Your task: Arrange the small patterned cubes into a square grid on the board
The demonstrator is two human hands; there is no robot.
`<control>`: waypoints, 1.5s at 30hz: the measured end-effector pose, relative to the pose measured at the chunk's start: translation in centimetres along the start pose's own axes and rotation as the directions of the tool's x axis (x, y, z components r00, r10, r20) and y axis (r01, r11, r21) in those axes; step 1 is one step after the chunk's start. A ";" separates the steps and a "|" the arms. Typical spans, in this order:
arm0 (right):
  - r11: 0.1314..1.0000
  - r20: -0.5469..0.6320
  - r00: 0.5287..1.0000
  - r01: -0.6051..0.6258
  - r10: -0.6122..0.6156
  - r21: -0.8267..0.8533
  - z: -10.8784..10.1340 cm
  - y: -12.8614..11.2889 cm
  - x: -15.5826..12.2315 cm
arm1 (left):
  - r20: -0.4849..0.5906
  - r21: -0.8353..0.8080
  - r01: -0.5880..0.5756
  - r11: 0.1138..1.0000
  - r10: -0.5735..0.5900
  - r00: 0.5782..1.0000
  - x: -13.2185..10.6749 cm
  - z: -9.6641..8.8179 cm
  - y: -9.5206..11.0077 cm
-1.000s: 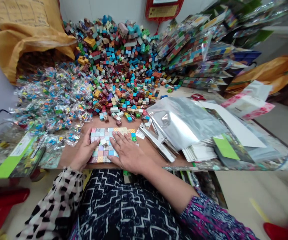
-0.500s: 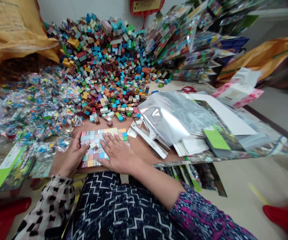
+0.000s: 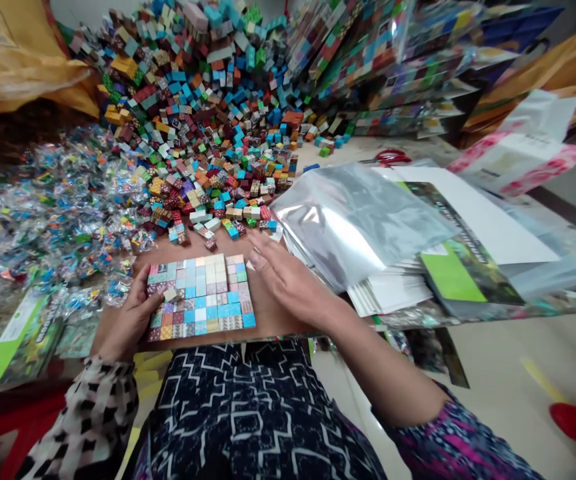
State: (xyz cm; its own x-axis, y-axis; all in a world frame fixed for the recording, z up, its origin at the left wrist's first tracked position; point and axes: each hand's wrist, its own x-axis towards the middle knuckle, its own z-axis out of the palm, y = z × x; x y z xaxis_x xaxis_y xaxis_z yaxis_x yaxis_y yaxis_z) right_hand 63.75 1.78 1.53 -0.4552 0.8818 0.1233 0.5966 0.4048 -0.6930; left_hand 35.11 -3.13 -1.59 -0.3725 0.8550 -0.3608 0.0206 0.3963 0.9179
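Flat rectangular slab of small multicoloured printed cubes packed into a grid (image 3: 199,297) sits on the brown tabletop (image 3: 273,313), close to the near edge, right in front of the person; long axis runs roughly left-right, slightly skewed. One loose pale cube (image 3: 170,294) sits proud on top near the slab's left side.

Left hand (image 3: 131,319) is against the slab's left edge, fingers curled onto it, thumb at the near corner; bracing contact, not closed around anything. Right hand (image 3: 293,283) lies flat and open, palm down, fingers spread, just right of the slab and apart from it; fingertips point up-left toward the loose blocks, holding nothing.

So the slab lies left of the right hand and right of the left; the left hand is the nearer, already touching.

Edges and room: the heap of loose coloured cubes (image 3: 208,133) begins just beyond the slab's far edge, little gap; crinkled clear packets of small bits (image 3: 63,207) crowd the far left; silver plastic bags on a stack of white cards (image 3: 363,227) close in on the right, touching the right hand's outer side; a bare strip of table lies between slab and right hand; table edge just beside the slab's near side.
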 end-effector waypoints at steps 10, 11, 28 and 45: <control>0.997 -0.079 0.996 0.037 -0.032 0.063 0.3 1.6 -1.0 | 0.022 -0.004 -0.051 0.999 0.051 0.998 0.4 -0.6 -0.9; 0.996 -0.102 0.995 0.034 -0.025 0.080 0.2 1.7 -1.0 | 0.022 -0.005 -0.058 0.998 0.058 0.998 0.4 -0.6 -0.9; 0.997 -0.015 0.997 0.075 -0.075 -0.005 3.1 -2.0 6.6 | 0.058 -0.124 -0.090 0.988 0.098 0.993 0.6 -0.3 -1.9; 0.965 0.199 0.965 -0.121 0.169 -0.232 9.5 -4.5 20.2 | 0.161 -0.096 -0.112 0.989 0.126 0.979 9.5 -0.2 2.8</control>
State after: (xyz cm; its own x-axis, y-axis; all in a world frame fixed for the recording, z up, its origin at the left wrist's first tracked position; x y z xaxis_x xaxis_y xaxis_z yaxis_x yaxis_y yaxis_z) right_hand 45.60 15.46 0.34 -0.4702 0.8715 -0.1392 0.7841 0.3401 -0.5191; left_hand 31.41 6.06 -2.38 -0.2131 0.9407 -0.2639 -0.0267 0.2644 0.9641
